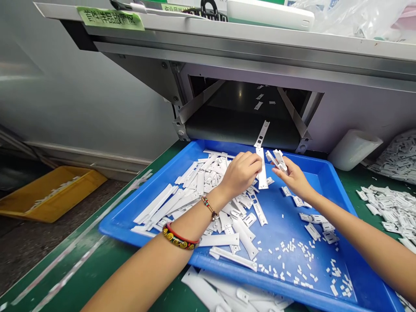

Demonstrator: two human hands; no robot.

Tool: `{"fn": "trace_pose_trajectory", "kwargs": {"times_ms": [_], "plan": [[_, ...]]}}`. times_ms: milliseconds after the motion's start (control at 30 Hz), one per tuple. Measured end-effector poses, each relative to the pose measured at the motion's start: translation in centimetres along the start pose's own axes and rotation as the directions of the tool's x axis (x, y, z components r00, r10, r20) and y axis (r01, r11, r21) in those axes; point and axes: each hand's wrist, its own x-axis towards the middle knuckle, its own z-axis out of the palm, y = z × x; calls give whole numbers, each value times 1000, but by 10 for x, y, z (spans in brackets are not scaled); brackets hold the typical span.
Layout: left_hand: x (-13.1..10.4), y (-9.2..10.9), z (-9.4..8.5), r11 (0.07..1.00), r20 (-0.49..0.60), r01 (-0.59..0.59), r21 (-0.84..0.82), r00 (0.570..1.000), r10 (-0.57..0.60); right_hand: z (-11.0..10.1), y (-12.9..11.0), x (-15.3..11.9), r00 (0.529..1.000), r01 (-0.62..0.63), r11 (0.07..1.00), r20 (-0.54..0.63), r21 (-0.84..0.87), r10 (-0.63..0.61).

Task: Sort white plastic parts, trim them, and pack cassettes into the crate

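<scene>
My left hand (242, 173) is closed at the edge of a long white plastic strip (262, 171), which stands out past the fingertips over the blue tray (338, 186). My right hand (295, 177) grips several small white plastic parts (277, 159) between thumb and fingers, just right of the strip. Below the left hand, a heap of white plastic strips (191, 190) fills the tray's left side. Toward the right lie small white clips (320, 223) and many tiny white bits (292, 260).
Behind the tray, a dark conveyor belt (234, 112) carries a few white pieces, under a metal shelf (227, 39). At right are a roll of clear film (354, 149) and a pile of white parts (390, 208). A yellow bin (81, 175) sits low at left.
</scene>
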Motion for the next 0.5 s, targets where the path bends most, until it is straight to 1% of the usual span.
{"fn": "trace_pose_trajectory", "kwargs": {"times_ms": [67, 167, 233, 300, 367, 500], "plan": [[0, 1, 1, 1000, -13, -22, 3, 1000, 22, -1, -1, 1, 1000, 4, 999, -27, -41, -6], [1, 3, 2, 999, -44, -51, 8, 998, 51, -1, -1, 1, 999, -18, 999, -47, -27, 17], [1, 3, 2, 998, -68, -66, 15, 995, 67, -1, 0, 2, 994, -78, 996, -77, 41, 81], [0, 4, 2, 997, -88, -75, 20, 993, 77, -1, 1, 2, 979, -158, 973, -98, 168, 176], [-1, 5, 3, 996, -97, -86, 21, 991, 87, 0, 1, 3, 967, -209, 935, -81, 287, 241], [-1, 11, 7, 990, -61, -139, -11, 989, 138, 4, -2, 2, 969, -236, 888, 27, 395, 246]]}}
